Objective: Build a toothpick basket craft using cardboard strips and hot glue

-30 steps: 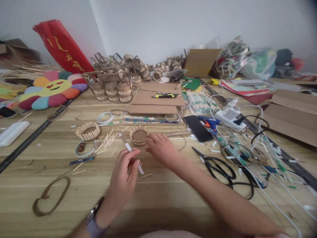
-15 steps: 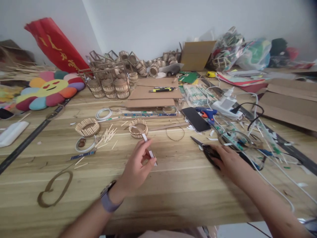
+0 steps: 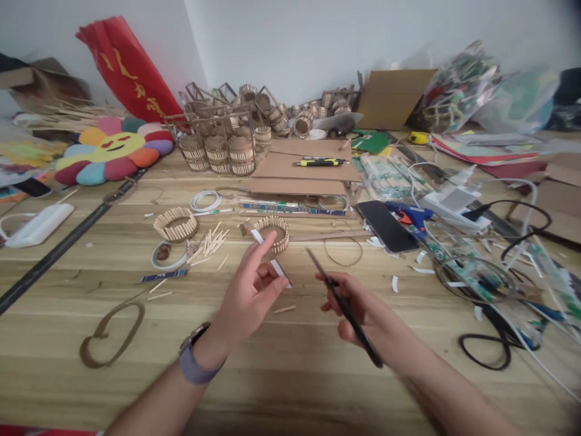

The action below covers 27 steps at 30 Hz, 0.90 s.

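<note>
Between the fingers of my left hand (image 3: pixel 254 284) is a narrow strip (image 3: pixel 280 270) with a white face, its far end poking out past the fingertips. My right hand (image 3: pixel 363 315) grips a pair of black scissors (image 3: pixel 347 309), blades pointing away to the upper left and apparently closed. Just beyond my left fingertips stands a small round basket (image 3: pixel 282 238) made of short wooden sticks. A second stick ring (image 3: pixel 176 224) sits to its left, with loose short sticks (image 3: pixel 213 245) scattered beside it. A curled brown strip (image 3: pixel 111 333) lies at the near left.
A phone (image 3: pixel 388 225) and a blue glue gun (image 3: pixel 411 215) lie to the right, near a power strip (image 3: pixel 454 206) and tangled cables. Cardboard (image 3: pixel 304 163) with a yellow-black cutter (image 3: pixel 320 162) is behind. Finished stick baskets (image 3: pixel 218 154) stand at the back left, beside a flower cushion (image 3: pixel 113 148).
My right hand has lifted the scissors off the table and brought them left, close to my left hand. The view has turned slightly right. The left hand still holds the strip.
</note>
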Available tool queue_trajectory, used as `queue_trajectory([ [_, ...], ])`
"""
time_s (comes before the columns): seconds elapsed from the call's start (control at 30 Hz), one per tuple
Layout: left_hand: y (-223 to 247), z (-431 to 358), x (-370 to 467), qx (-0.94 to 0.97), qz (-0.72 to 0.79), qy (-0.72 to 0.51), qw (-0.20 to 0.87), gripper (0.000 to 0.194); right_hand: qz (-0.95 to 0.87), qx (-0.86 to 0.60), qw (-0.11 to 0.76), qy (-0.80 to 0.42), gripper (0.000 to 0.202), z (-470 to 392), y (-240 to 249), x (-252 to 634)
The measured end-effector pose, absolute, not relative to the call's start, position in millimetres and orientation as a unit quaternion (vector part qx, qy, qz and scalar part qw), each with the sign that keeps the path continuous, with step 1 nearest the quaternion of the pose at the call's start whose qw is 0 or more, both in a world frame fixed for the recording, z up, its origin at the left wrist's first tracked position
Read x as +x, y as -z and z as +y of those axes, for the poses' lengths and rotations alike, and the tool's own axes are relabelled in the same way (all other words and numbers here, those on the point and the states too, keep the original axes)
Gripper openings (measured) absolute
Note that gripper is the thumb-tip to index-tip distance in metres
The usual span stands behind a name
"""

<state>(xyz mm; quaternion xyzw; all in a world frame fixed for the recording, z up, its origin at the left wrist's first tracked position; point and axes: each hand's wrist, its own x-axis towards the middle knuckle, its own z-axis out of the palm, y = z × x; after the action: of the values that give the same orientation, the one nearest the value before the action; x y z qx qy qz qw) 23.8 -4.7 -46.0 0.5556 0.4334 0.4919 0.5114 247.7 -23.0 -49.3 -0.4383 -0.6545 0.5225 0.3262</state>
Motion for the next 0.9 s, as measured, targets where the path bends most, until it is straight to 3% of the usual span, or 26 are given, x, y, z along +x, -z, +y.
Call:
queue_trajectory([
  [0.2,46.4,-10.9,22.7,0.491,0.420,-0.510,0.568,0.081,-0.705,-0.439,0.264,-0.490,0.045,-26.7,48.2,225.7],
  [0.47,42.1,-17.8,26.6,0.468,0.432,-0.523,0.566,0.079,-0.730,-0.473,0.188,-0.456,0.040,-29.7,43.9,219.3],
  [0.9,45.9,-19.7,28.0,0.469,0.457,-0.504,0.563,0.078,-0.741,-0.460,0.195,-0.450,0.039,-34.2,48.4,219.6],
])
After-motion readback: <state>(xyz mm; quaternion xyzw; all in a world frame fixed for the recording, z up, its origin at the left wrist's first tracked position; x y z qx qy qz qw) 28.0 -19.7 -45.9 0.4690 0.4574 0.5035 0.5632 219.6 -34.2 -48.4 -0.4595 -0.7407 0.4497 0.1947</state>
